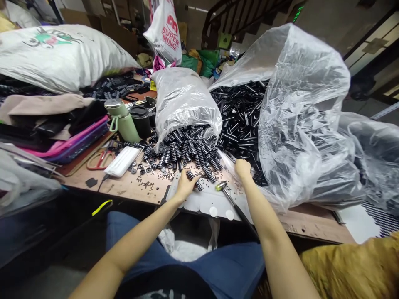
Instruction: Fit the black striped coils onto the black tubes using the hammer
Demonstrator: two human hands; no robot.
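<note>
— Hands?
— Left hand [186, 184] curls on a ribbed black spool [190, 176] just below the spool heap [190, 147]; right hand [242, 169], beside that heap, reaches into black tubes [241, 116], grip hidden. Hammer [222, 186] lies between them.

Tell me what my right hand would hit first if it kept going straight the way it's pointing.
Most likely the smooth black tubes spilling from the big clear plastic bag. The right hand already sits at that heap's near edge, though depth is hard to judge.
</note>
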